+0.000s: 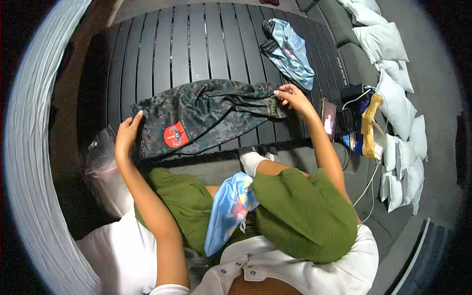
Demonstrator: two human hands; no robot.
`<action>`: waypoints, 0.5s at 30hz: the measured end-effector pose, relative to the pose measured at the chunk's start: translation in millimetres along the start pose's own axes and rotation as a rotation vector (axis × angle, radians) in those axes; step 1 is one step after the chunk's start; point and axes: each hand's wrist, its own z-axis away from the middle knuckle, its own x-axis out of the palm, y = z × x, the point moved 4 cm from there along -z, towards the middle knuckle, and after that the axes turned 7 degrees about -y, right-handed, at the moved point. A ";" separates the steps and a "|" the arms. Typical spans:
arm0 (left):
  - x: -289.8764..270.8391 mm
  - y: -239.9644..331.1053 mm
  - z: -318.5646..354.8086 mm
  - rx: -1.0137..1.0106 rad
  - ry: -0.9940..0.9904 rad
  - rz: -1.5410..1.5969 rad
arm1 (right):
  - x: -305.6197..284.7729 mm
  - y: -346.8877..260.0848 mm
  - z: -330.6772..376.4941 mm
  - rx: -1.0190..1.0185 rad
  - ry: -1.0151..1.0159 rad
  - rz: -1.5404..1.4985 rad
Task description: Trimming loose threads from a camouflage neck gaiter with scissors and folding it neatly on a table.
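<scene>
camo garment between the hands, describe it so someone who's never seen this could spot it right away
On the dark slatted table, look just in front of the seated person's knees. The camo garment lies spread sideways there, with the left hand on one end and the right hand on the other. Unlike the light blue garment further back, it is dark green camouflage with a red patch.

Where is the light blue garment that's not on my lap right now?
In the head view, the light blue garment lies on the dark slatted table, far right side, beyond the right hand and the camouflage garment.
</scene>
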 end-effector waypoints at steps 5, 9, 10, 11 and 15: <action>10.6 9.7 0.7 0.011 -0.072 0.082 | -4.2 4.2 -6.6 0.106 -0.129 -0.074; -1.2 22.8 23.5 -0.105 -0.207 0.242 | -14.2 -13.7 2.0 -0.091 -0.084 -0.240; -8.5 36.8 29.8 0.042 -0.154 0.275 | -38.2 -9.8 2.6 -0.069 -0.063 -0.219; -13.6 54.0 46.1 0.008 -0.054 0.434 | -38.5 -17.9 0.8 -0.244 -0.058 -0.443; -25.8 50.3 37.3 0.101 0.023 0.777 | -39.5 -30.3 -0.4 -0.206 -0.129 -0.855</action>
